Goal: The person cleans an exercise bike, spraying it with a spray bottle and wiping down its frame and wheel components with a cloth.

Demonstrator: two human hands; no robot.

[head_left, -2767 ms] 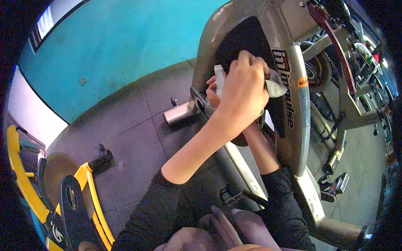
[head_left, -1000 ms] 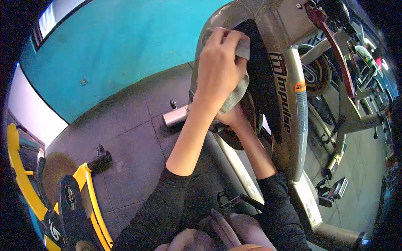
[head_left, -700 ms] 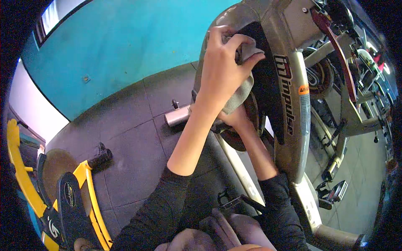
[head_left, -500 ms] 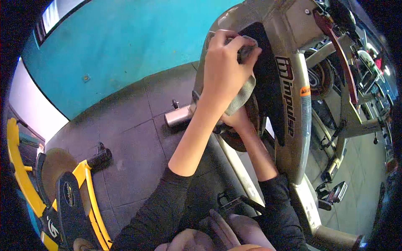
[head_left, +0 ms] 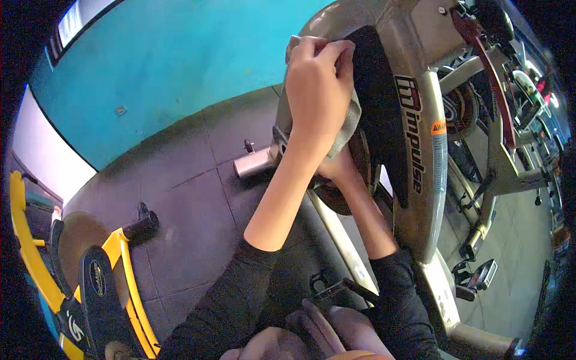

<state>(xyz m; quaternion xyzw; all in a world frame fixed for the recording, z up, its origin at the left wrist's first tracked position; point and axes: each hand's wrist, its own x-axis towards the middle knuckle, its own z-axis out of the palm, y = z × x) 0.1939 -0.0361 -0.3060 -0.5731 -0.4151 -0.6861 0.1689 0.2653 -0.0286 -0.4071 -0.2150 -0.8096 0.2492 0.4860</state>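
My left hand (head_left: pixel 318 90) is closed on a grey cloth (head_left: pixel 347 129), pressing it to the rounded front cover of a grey-brown exercise bike (head_left: pixel 420 231) lettered "impulse". The fingers curl over the cloth's upper part, and its lower end hangs down past my wrist. Below it, my right hand (head_left: pixel 333 166) reaches in beside the bike's round flywheel (head_left: pixel 362 159). The cloth and my left forearm cover most of that hand, so its fingers are hidden.
A yellow and black exercise bike (head_left: pixel 99 282) stands at the lower left on dark floor tiles (head_left: pixel 180 210). Behind is a turquoise wall (head_left: pixel 180 60). More grey bikes (head_left: pixel 510 156) line the right side. A pedal (head_left: pixel 327 288) sits low in front of my body.
My left hand has slid a little left and up over the cover, taking the cloth along. The right hand stays in about the same place.
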